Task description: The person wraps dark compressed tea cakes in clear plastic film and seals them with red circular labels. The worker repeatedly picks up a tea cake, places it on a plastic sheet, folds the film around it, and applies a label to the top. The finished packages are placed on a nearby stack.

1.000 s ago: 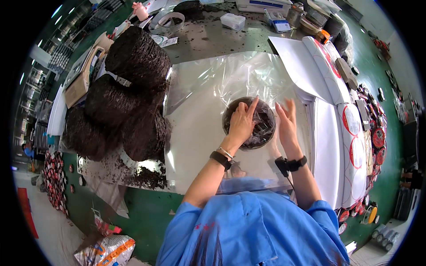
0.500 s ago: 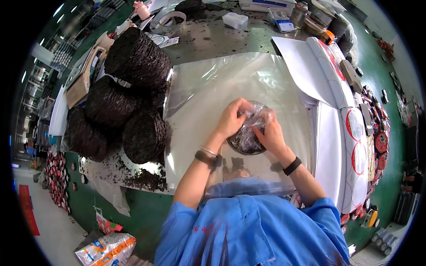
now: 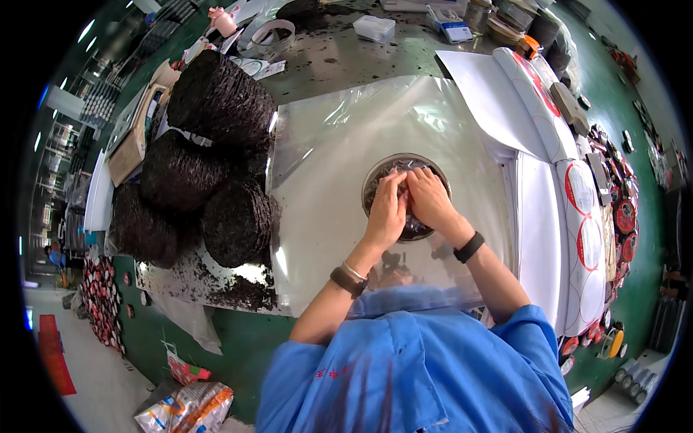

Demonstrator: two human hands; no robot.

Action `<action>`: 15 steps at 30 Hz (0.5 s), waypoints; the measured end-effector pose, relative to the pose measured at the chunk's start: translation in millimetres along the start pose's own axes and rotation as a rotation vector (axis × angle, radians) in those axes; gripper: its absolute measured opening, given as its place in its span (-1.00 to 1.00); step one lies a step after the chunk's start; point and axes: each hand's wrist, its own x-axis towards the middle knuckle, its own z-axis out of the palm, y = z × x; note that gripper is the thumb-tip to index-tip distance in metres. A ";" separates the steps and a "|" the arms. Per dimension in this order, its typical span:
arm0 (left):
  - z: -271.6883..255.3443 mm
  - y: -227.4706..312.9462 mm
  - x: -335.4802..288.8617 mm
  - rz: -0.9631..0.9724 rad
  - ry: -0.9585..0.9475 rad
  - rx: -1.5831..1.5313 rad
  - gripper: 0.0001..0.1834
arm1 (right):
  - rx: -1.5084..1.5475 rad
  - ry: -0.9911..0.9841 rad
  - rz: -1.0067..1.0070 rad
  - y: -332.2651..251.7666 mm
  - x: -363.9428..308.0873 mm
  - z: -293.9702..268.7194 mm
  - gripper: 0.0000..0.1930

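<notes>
A round, metal-rimmed tin [image 3: 406,156] stands in front of me on a sheet of clear plastic [image 3: 325,180]. Dark material wrapped in crumpled clear film [image 3: 393,168] fills it. My left hand [image 3: 388,211] and my right hand [image 3: 432,198] meet over the tin's middle, fingers together and pressed down on the film. The fingertips lie close to one another, and what is under them is hidden. To the left rise several thick round stacks of dark, rough, layered sheets [image 3: 220,97], resembling dried seaweed.
White paper sheets with red printed circles [image 3: 580,209] lie along the right. Many red-and-black round lids [image 3: 624,216] are beyond them. At the back are a clear plastic box [image 3: 374,29], a roll of tape [image 3: 274,36] and a small blue scale [image 3: 456,31]. Dark crumbs litter the left edge.
Both hands have gone from pulling at the film with fingers apart to pressing together on the middle. The tin's rim shows more now, and the film is gathered inward.
</notes>
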 end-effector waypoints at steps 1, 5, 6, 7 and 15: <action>0.1 -0.3 1.1 -0.010 -0.003 0.024 -0.62 | 0.070 -0.001 0.015 0.3 -0.5 -3.6 -0.80; 3.5 -10.5 7.4 0.010 -0.012 0.023 -0.73 | 0.219 0.274 0.034 -33.5 -40.5 -53.6 -0.70; 5.9 -11.9 9.2 0.098 0.032 0.013 -0.79 | 0.156 0.139 -0.016 -31.9 -54.5 -55.0 -0.59; 13.5 -5.5 12.0 0.093 0.024 0.107 -0.81 | 0.161 0.127 -0.056 -28.1 -63.6 -57.4 -0.55; -7.7 -4.1 11.1 0.008 -0.086 0.206 -0.89 | -0.158 0.564 0.627 115.2 -215.1 -185.0 -0.37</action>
